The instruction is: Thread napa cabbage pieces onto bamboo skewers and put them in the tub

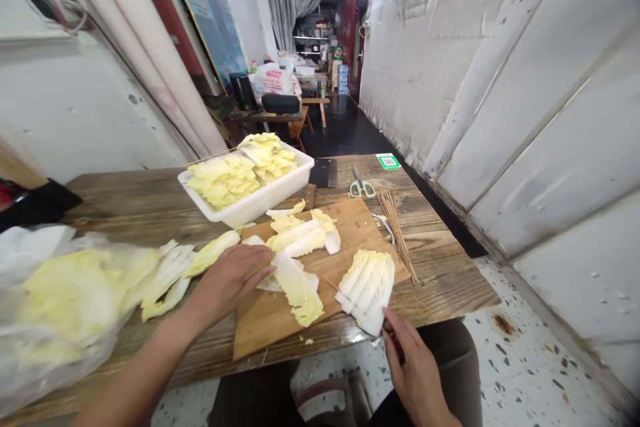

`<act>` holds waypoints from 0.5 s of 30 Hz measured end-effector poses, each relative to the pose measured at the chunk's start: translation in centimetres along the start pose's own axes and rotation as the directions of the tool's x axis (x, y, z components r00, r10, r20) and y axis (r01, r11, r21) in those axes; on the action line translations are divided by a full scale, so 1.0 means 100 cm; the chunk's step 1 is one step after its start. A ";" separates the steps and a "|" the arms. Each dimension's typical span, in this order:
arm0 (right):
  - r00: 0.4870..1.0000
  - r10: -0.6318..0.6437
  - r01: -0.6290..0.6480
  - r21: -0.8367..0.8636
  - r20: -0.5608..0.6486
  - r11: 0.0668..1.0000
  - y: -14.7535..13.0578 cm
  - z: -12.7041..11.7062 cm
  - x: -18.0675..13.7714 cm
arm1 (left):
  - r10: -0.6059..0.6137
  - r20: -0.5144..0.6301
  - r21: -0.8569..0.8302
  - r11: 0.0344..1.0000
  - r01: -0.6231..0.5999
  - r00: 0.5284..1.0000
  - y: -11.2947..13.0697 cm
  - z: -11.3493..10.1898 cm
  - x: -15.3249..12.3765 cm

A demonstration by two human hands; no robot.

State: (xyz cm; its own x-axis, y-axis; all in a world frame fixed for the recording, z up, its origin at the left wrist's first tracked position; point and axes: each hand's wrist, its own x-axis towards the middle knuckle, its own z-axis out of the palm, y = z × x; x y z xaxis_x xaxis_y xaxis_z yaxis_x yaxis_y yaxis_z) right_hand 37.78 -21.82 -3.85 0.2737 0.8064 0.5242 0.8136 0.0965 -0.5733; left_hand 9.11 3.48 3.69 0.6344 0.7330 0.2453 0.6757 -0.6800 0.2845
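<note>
My left hand (237, 277) reaches over the left edge of the wooden cutting board (255, 327), its fingers closed on a napa cabbage leaf (299, 288) that lies on the board. At the board's right front corner, my right hand (415, 363) pinches the lower right edge of a bunch of cabbage leaves (367, 283). A thin stick pokes out on the bunch's left side; its other end is hidden near my right fingers. More cabbage pieces (305, 233) rest at the back of the board.
Behind the board stands a white tub (270, 200) piled with cabbage leaves. Scissors (361, 188), bamboo skewers (397, 233) and a green QR card (388, 161) lie at the right. A plastic bag of cabbage (70, 307) and loose leaves (170, 273) are on the left.
</note>
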 end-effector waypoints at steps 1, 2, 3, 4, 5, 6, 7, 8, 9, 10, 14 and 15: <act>1.000 -0.001 0.001 -0.010 0.001 1.000 0.001 0.000 0.000 | -0.055 0.000 -0.003 0.998 0.055 0.998 -0.004 -0.002 0.008; 1.000 -0.004 0.004 -0.018 0.001 1.000 0.002 0.000 0.000 | -0.121 -0.001 -0.004 0.993 0.121 0.993 -0.009 -0.003 0.018; 1.000 -0.009 0.009 -0.025 -0.001 1.000 0.003 0.000 0.000 | -0.190 -0.001 -0.002 0.982 0.190 0.982 -0.015 -0.003 0.031; 1.000 -0.015 0.015 -0.030 -0.006 0.999 0.004 0.000 0.000 | -0.246 0.015 0.000 0.969 0.246 0.969 -0.021 -0.001 0.045; 1.000 -0.022 0.021 -0.032 -0.010 0.999 0.004 0.001 0.000 | -0.291 0.038 -0.001 0.957 0.291 0.956 -0.026 0.001 0.060; 1.000 -0.028 0.028 -0.032 -0.014 0.999 0.005 0.001 0.000 | -0.324 0.073 -0.008 0.946 0.325 0.943 -0.030 0.004 0.075; 0.999 -0.033 0.033 -0.030 -0.015 0.999 0.005 0.001 0.000 | -0.349 0.116 -0.022 0.935 0.354 0.930 -0.033 0.008 0.089; 0.999 -0.037 0.037 -0.031 -0.014 0.999 0.005 0.001 0.000 | -0.368 0.157 -0.039 0.925 0.378 0.917 -0.034 0.012 0.100; 0.999 -0.042 0.041 -0.036 -0.013 0.999 0.005 0.000 -0.001 | -0.380 0.196 -0.057 0.916 0.397 0.904 -0.034 0.016 0.110; 0.999 -0.047 0.046 -0.043 -0.011 0.998 0.005 0.000 -0.001 | -0.387 0.228 -0.073 0.908 0.413 0.893 -0.033 0.018 0.117; 0.998 -0.064 0.065 -0.064 0.016 0.996 0.007 -0.003 -0.003 | -0.397 0.254 -0.118 0.893 0.435 0.882 -0.023 0.015 0.127; 0.998 -0.065 0.067 -0.061 0.026 0.996 0.007 -0.003 -0.003 | -0.398 0.230 -0.128 0.893 0.433 0.888 -0.019 0.010 0.126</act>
State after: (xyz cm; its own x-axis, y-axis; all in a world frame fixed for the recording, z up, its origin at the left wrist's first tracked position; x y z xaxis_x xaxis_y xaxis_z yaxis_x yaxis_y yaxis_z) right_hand 38.45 -22.17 -4.17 0.2064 0.8133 0.5439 0.8598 0.1146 -0.4976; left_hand 16.20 13.99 5.28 0.3812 0.9181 -0.1083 0.8295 -0.2880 0.4785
